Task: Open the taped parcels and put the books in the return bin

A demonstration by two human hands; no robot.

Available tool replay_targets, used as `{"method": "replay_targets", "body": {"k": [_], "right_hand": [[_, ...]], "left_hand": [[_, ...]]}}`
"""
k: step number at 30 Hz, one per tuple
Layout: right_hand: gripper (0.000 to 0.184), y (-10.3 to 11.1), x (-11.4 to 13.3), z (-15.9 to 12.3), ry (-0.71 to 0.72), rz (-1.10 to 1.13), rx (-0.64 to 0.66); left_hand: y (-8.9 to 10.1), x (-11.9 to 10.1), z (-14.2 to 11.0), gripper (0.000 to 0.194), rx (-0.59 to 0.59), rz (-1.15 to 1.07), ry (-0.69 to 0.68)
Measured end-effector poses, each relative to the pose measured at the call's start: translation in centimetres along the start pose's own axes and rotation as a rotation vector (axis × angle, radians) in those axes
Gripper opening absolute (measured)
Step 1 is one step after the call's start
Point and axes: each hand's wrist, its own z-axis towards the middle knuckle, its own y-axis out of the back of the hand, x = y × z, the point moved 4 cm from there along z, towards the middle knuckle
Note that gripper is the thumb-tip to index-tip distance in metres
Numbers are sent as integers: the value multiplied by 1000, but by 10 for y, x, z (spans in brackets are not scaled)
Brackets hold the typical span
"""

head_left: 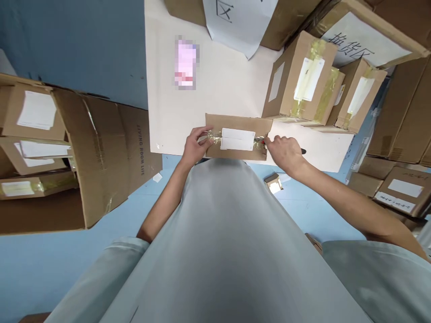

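A flat cardboard box (239,122) lies at the near edge of the white table, its top sealed with clear tape under a white label (238,139). A lengthwise slit runs across the label and tape. My left hand (198,144) grips the box's left end, thumb on top and fingers at the far side. At the right end, my right hand (284,150) is closed round a slim tool, seemingly a box cutter; its black end (303,151) sticks out behind the hand. A small red part shows by the thumb, and the blade is mostly hidden.
Taped, labelled cartons (303,80) stand at the table's right. A blurred pink-white item (186,63) lies on the white table (164,107). At left, a large open carton (111,152) holds several boxes. More boxes (400,188) are stacked far right; a small box (273,183) lies on the floor.
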Motion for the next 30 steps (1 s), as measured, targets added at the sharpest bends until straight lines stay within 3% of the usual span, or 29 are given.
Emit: {"method": "replay_targets", "body": {"k": [5, 12, 17, 23, 30], "right_hand": [[58, -26, -38, -10, -39, 27, 21], [51, -44, -56, -9, 66, 62, -74], [54, -45, -55, -15, 118, 113, -153], [56, -40, -31, 14, 272, 104, -149], [48, -43, -45, 6, 144, 48, -143]], "left_hand": [[0, 1, 1, 62, -41, 52, 32], [-2, -4, -1, 58, -111, 75, 67], [-4, -10, -2, 62, -125, 111, 72], [-6, -16, -4, 64, -155, 137, 72], [-9, -19, -5, 66, -188, 144, 72]]}}
